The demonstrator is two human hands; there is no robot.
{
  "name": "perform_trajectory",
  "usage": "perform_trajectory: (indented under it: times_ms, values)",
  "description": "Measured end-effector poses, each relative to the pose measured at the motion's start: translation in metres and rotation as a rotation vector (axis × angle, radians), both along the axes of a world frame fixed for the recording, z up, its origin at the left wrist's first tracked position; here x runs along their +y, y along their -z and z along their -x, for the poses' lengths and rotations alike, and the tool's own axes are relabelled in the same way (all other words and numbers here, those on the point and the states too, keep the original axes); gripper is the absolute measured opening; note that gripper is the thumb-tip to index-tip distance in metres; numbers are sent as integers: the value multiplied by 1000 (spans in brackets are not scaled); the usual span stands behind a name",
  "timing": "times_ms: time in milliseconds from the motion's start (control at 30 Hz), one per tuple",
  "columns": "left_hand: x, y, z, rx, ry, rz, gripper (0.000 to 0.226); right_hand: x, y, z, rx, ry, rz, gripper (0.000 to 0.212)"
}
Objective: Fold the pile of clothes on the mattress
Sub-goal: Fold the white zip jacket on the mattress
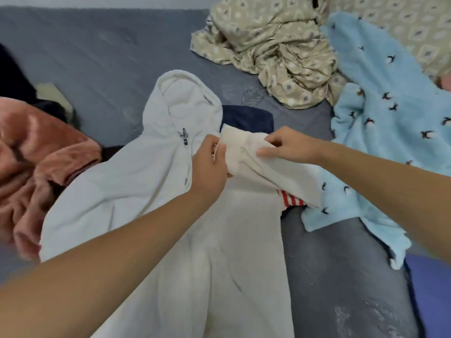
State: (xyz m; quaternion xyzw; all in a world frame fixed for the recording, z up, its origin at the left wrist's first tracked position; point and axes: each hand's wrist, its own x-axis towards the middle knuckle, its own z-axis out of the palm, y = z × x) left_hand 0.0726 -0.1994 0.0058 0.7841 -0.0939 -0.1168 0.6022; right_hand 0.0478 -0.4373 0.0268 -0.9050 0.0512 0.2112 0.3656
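From the head view, my left hand (211, 160) and right hand (288, 145) both pinched the hoodie's sleeve (263, 167), folded over its chest. I judged the cuff could slip and unfold. The white hoodie (156, 191) lay mid-mattress (97, 57), hood pointing far, long axis near-to-far.

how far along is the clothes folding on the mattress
Early. No folded stack shows. In hand: the white hoodie lies spread, and left hand and right hand grip its sleeve over the body. Left: the pink fleece, blue bird-print fleece and beige patterned cloth, all crumpled.
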Motion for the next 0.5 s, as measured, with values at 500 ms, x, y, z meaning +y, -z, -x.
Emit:
perform_trajectory:
  times_ms: [500]
  values:
    - [334, 33, -2, 71, -482, -194, 17, 289, 21, -139, -271, -451, 136, 51]
